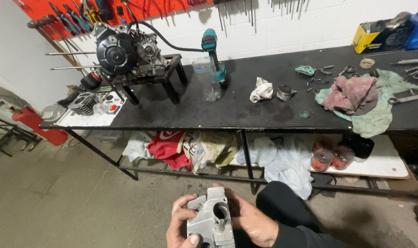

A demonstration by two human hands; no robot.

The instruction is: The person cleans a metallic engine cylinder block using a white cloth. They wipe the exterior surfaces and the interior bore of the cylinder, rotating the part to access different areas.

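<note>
cylinder head (pixel 212 220) in our grip
left hand (pixel 179 226) at 9, right hand (pixel 251 220) at 3, both clamped on; a slip could drop it onto the concrete floor (pixel 80 202).

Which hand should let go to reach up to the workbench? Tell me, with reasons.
Probably the right hand: it only cups the side of the grey metal engine part, while the left hand wraps it from below with the thumb on its face, so it could likely support it alone.
</note>
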